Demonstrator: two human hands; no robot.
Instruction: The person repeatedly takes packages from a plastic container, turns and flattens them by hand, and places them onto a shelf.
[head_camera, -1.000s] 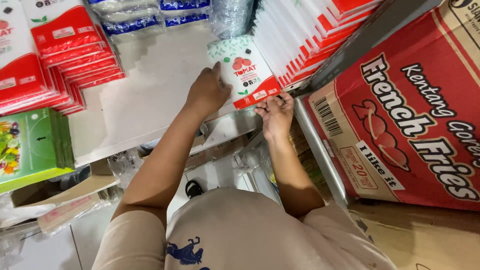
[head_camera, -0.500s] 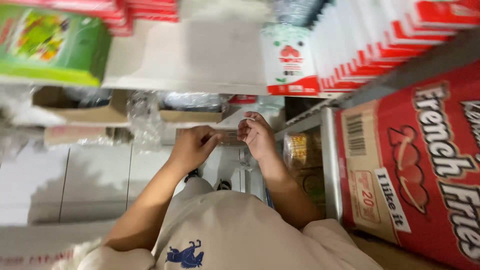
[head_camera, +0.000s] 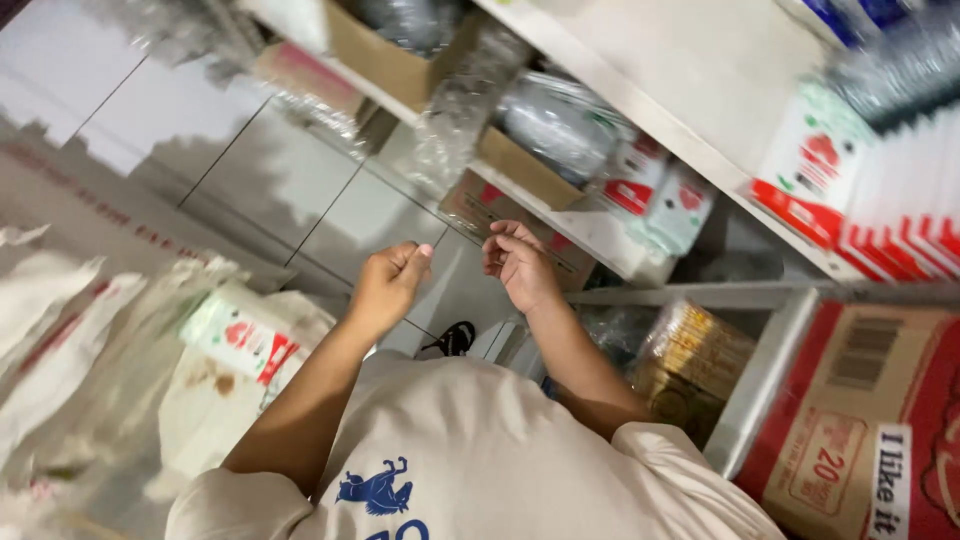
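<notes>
1. The white-and-red packet (head_camera: 240, 340) lies tilted among plastic bags at the floor's left edge, just beside your left forearm.
2. Your left hand (head_camera: 390, 285) is fisted, empty as far as shows.
3. Your right hand (head_camera: 520, 262) is loosely curled, holding nothing visible.

White shelves (head_camera: 700, 150) beside me carry red-and-white packets (head_camera: 810, 170), cardboard boxes (head_camera: 400, 60) and clear plastic bags (head_camera: 560, 120); the tiled floor (head_camera: 290, 190) below holds more packets (head_camera: 240, 335)
</notes>
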